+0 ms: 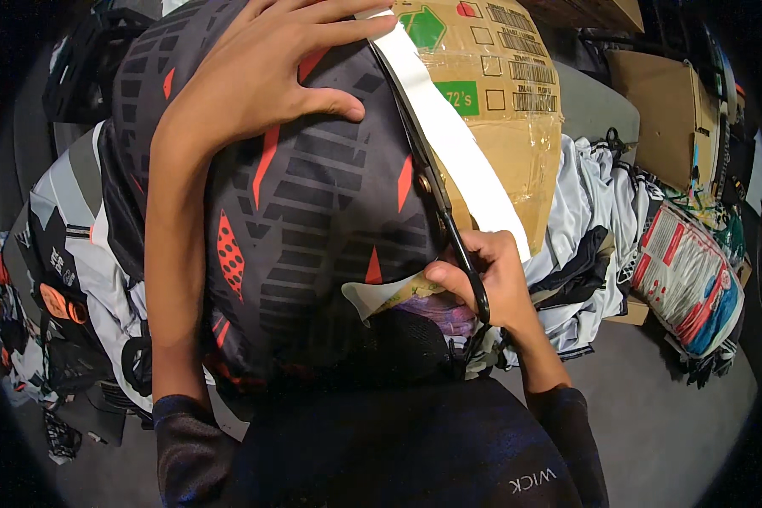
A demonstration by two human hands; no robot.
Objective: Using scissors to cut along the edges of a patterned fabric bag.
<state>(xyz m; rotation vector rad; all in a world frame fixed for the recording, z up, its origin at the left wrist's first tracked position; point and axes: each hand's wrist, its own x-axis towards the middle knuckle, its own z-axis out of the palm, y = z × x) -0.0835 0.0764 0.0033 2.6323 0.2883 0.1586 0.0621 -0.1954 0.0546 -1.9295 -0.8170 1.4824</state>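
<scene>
A dark grey patterned fabric point(330, 182) with red shapes is spread in front of me. My left hand point(250, 85) lies flat on its upper part, fingers spread, with the fingertips touching a white strip point(457, 148) along its right edge. In my right hand point(501, 269) is a pair of black-handled scissors point(438, 190). The blades point up and away, along the line where the dark fabric meets the white strip. Below the right thumb, a pale curled piece point(381, 296) stands out from the fabric's lower edge.
Under the fabric and strip, a taped cardboard box point(521, 161) shows at the right. White garments point(576, 195) are heaped beside it, with a plastic-wrapped bundle point(686, 275) further right. An open carton point(660, 114) stands behind. More clothes point(102, 279) are piled on the left.
</scene>
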